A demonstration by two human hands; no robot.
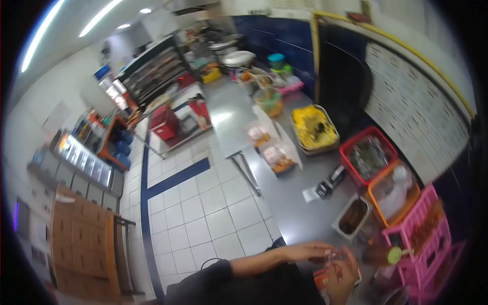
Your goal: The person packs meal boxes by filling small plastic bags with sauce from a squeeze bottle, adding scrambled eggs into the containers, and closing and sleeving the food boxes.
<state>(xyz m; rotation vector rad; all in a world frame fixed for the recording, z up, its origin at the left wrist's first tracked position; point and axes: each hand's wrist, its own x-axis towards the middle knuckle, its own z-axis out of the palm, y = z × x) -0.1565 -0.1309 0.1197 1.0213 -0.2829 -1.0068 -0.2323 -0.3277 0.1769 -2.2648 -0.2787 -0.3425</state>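
My left hand (308, 251) reaches in from the left over the steel counter, its fingers bent toward a small clear plastic item (333, 257). Facing it, my right hand (341, 279) has its thumb and fingers around the same item, whose exact kind is too blurred to tell. Below the hands an orange-and-white package (321, 279) shows in part. Just beyond them stands a metal tub (339, 223) with dark brown contents. A black handheld labeler (329, 185) lies farther up the counter beside a white label (309, 195).
Along the wall stand a red bin (347, 163), an orange bin (413, 199) and pink baskets (426, 243). A tray of yellow food (309, 124) and labeled packs (277, 156) sit farther along. Tiled floor (203, 223) lies left of the counter; cardboard boxes (81, 244) are stacked beyond.
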